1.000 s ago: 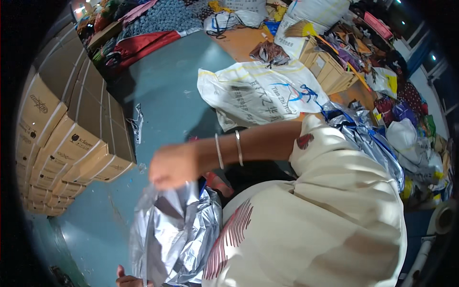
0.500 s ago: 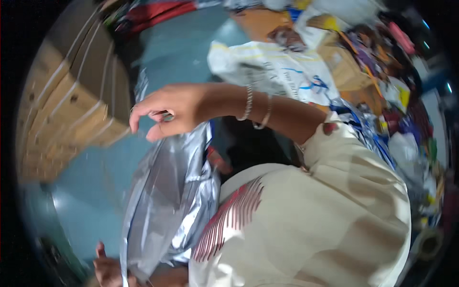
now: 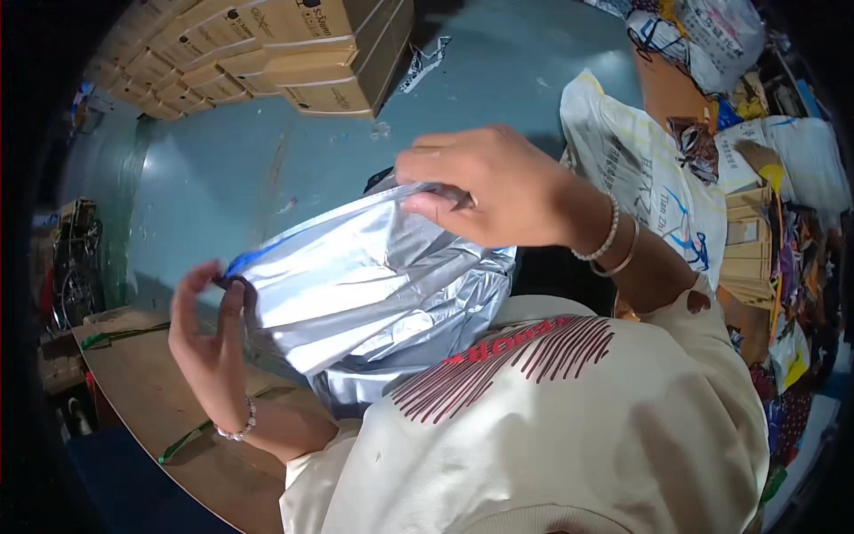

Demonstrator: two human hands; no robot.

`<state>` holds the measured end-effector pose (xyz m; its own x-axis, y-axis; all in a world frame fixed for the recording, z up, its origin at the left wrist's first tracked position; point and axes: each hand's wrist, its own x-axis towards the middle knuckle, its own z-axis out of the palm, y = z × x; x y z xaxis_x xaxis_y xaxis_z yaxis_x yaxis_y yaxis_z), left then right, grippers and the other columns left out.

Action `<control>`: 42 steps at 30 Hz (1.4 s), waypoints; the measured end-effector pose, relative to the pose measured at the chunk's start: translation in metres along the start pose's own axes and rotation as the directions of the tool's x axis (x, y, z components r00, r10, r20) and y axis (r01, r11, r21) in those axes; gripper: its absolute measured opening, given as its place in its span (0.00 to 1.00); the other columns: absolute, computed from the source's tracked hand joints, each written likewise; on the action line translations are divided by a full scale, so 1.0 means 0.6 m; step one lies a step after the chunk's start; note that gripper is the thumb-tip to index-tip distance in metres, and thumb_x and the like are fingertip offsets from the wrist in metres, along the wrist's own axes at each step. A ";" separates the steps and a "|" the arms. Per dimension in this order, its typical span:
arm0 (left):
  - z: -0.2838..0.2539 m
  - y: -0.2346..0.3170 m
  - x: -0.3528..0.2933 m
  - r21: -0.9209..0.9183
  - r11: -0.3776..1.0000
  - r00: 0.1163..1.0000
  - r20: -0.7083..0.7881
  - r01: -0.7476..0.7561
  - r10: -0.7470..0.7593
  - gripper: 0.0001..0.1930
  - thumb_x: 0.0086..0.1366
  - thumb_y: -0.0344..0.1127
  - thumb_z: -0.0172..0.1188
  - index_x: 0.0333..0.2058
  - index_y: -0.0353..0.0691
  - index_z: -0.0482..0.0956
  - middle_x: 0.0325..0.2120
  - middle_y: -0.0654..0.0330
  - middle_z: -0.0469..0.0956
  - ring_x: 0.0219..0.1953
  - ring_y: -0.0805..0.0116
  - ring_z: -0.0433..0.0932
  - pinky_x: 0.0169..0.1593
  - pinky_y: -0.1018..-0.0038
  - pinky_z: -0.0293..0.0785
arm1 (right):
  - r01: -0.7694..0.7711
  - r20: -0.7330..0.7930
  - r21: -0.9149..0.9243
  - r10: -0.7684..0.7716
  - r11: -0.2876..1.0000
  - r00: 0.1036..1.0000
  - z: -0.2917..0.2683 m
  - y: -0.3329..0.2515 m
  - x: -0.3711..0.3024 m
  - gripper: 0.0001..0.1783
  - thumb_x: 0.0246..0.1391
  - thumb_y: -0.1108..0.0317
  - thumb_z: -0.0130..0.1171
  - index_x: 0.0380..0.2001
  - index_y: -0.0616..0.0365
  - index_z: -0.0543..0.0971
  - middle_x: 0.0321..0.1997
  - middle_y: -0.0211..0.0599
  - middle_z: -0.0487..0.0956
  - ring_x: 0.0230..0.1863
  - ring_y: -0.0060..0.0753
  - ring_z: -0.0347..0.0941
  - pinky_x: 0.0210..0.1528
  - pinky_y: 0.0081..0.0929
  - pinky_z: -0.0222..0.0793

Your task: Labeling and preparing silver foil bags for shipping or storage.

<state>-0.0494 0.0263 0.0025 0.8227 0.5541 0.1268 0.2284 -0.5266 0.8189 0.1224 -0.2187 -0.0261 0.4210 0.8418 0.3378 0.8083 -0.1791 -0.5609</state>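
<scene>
A shiny silver foil bag point(image 3: 356, 285) with a strip of blue along its upper edge spreads in front of my body. Its surface is creased, and the lower part bunches against my cream top. My left hand point(image 3: 206, 325) pinches the bag's left corner, beside a small dark patch, between thumb and fingers. At the other end of that edge, my right hand point(image 3: 494, 187) grips the rim from above with thumb and fingers closed. The edge runs taut between both hands. What lies inside the bag, if anything, is hidden.
Strapped brown cartons point(image 3: 311, 58) are stacked at the far left on a blue-grey floor point(image 3: 213, 178). A brown board point(image 3: 169, 392) with green ties lies at the near left. White printed sacks point(image 3: 658, 169) and piled goods fill the right side, beside a wooden crate point(image 3: 747, 245).
My left hand has risen from the lower edge to the bag's corner. My right hand, earlier apart from the bag, now grips its rim. The view has turned, shifting the cartons rightward.
</scene>
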 end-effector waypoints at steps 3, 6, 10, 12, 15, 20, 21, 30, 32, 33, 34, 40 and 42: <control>0.036 0.048 -0.002 -0.061 0.852 0.812 -0.345 -0.520 0.471 0.12 0.52 0.29 0.60 0.37 0.33 0.78 0.39 0.50 0.77 0.42 0.55 0.73 0.54 0.60 0.67 | 0.009 -0.064 -0.137 -0.018 0.991 0.998 0.022 -0.005 -0.011 0.06 0.48 0.73 0.60 0.31 0.59 0.74 0.33 0.33 0.73 0.19 0.36 0.60 0.24 0.27 0.60; 0.054 0.094 -0.012 -0.075 0.687 0.689 -0.140 -0.723 0.711 0.16 0.51 0.26 0.61 0.42 0.32 0.78 0.46 0.47 0.76 0.51 0.55 0.71 0.57 0.65 0.64 | 0.025 -0.095 -0.179 -0.043 0.983 0.995 0.034 -0.023 -0.020 0.06 0.47 0.74 0.60 0.31 0.59 0.74 0.33 0.33 0.72 0.19 0.35 0.59 0.23 0.26 0.60; 0.104 0.085 0.015 0.126 0.780 0.771 0.310 -0.613 0.557 0.16 0.47 0.30 0.69 0.38 0.36 0.80 0.38 0.56 0.77 0.37 0.63 0.72 0.45 0.70 0.66 | 0.040 -0.185 -0.195 -0.077 0.980 0.980 0.030 -0.022 -0.020 0.06 0.47 0.75 0.60 0.30 0.58 0.74 0.33 0.33 0.71 0.18 0.33 0.59 0.22 0.24 0.59; 0.104 0.061 0.016 0.091 0.802 0.788 0.281 -0.590 0.548 0.14 0.46 0.29 0.69 0.34 0.37 0.80 0.34 0.58 0.77 0.33 0.64 0.70 0.42 0.71 0.65 | 0.020 -0.196 -0.061 -0.032 0.998 0.980 0.021 -0.015 -0.030 0.06 0.47 0.76 0.59 0.30 0.58 0.74 0.33 0.33 0.71 0.18 0.30 0.58 0.22 0.23 0.58; 0.104 0.045 0.013 0.047 0.824 0.803 0.264 -0.564 0.534 0.12 0.46 0.28 0.70 0.31 0.37 0.81 0.30 0.61 0.76 0.29 0.66 0.68 0.40 0.72 0.64 | -0.014 -0.199 0.077 0.029 0.997 0.980 0.016 -0.014 -0.039 0.06 0.47 0.77 0.59 0.30 0.58 0.74 0.33 0.33 0.71 0.19 0.27 0.58 0.22 0.22 0.58; 0.117 0.054 0.004 0.004 0.823 0.815 0.143 -0.567 0.561 0.07 0.46 0.24 0.68 0.26 0.37 0.80 0.24 0.62 0.75 0.25 0.68 0.66 0.40 0.73 0.64 | 0.025 -0.140 0.090 -0.012 0.996 0.990 0.001 -0.029 -0.018 0.06 0.46 0.79 0.58 0.29 0.60 0.74 0.33 0.34 0.71 0.19 0.23 0.58 0.22 0.19 0.57; 0.116 0.051 0.003 0.006 0.815 0.806 0.154 -0.580 0.572 0.07 0.47 0.23 0.68 0.26 0.35 0.80 0.24 0.62 0.75 0.25 0.69 0.66 0.38 0.75 0.64 | 0.039 -0.116 0.087 -0.029 0.995 0.993 0.003 -0.034 -0.012 0.05 0.47 0.78 0.58 0.29 0.60 0.74 0.33 0.34 0.72 0.19 0.22 0.58 0.22 0.19 0.57; 0.117 0.043 0.008 -0.065 0.830 0.810 0.188 -0.555 0.556 0.07 0.46 0.23 0.68 0.25 0.35 0.79 0.21 0.63 0.74 0.24 0.68 0.66 0.37 0.75 0.65 | -0.172 -0.050 0.830 0.377 0.531 0.925 -0.018 -0.013 -0.006 0.01 0.53 0.76 0.54 0.30 0.59 0.74 0.32 0.33 0.71 0.19 0.19 0.57 0.21 0.16 0.54; 0.116 0.044 0.008 -0.061 0.835 0.818 0.176 -0.546 0.548 0.07 0.46 0.23 0.67 0.25 0.35 0.79 0.21 0.63 0.74 0.24 0.68 0.66 0.37 0.75 0.65 | -0.194 0.103 0.943 0.316 0.272 0.943 -0.029 0.001 -0.011 0.01 0.54 0.75 0.53 0.30 0.58 0.74 0.31 0.32 0.71 0.19 0.18 0.56 0.21 0.17 0.54; 0.116 0.044 0.008 -0.059 0.838 0.822 0.169 -0.543 0.544 0.07 0.46 0.23 0.67 0.25 0.35 0.79 0.21 0.63 0.74 0.24 0.68 0.66 0.37 0.75 0.65 | -0.211 0.169 0.968 0.268 0.133 0.948 -0.034 0.005 -0.014 0.01 0.55 0.75 0.53 0.30 0.58 0.73 0.31 0.32 0.71 0.19 0.18 0.56 0.22 0.18 0.54; 0.116 0.044 0.007 -0.057 0.840 0.826 0.162 -0.539 0.541 0.07 0.46 0.23 0.67 0.25 0.36 0.79 0.21 0.63 0.75 0.25 0.68 0.66 0.37 0.75 0.65 | -0.231 0.227 0.973 0.210 -0.007 0.951 -0.036 0.007 -0.016 0.01 0.56 0.75 0.52 0.30 0.57 0.73 0.31 0.32 0.71 0.19 0.18 0.56 0.22 0.18 0.54; 0.117 0.045 0.008 -0.053 0.809 0.789 0.197 -0.585 0.583 0.07 0.47 0.21 0.66 0.27 0.31 0.78 0.23 0.61 0.74 0.24 0.71 0.65 0.30 0.79 0.62 | -0.121 -0.006 0.365 0.132 0.923 0.991 -0.016 -0.010 -0.002 0.02 0.54 0.76 0.53 0.29 0.58 0.72 0.31 0.33 0.72 0.20 0.20 0.57 0.23 0.20 0.56; 0.117 0.049 0.005 -0.040 0.822 0.801 0.206 -0.568 0.563 0.07 0.47 0.22 0.66 0.26 0.34 0.78 0.22 0.63 0.75 0.25 0.70 0.66 0.36 0.76 0.63 | -0.067 0.019 0.257 0.064 0.964 0.998 -0.007 -0.016 0.002 0.03 0.54 0.77 0.53 0.29 0.57 0.72 0.32 0.32 0.72 0.22 0.20 0.58 0.24 0.21 0.57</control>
<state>-0.0036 -0.0327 -0.0125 0.8943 0.0148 0.4472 -0.2998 -0.7220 0.6236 0.1172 -0.2182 -0.0170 0.4641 0.8380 0.2870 0.6453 -0.0978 -0.7577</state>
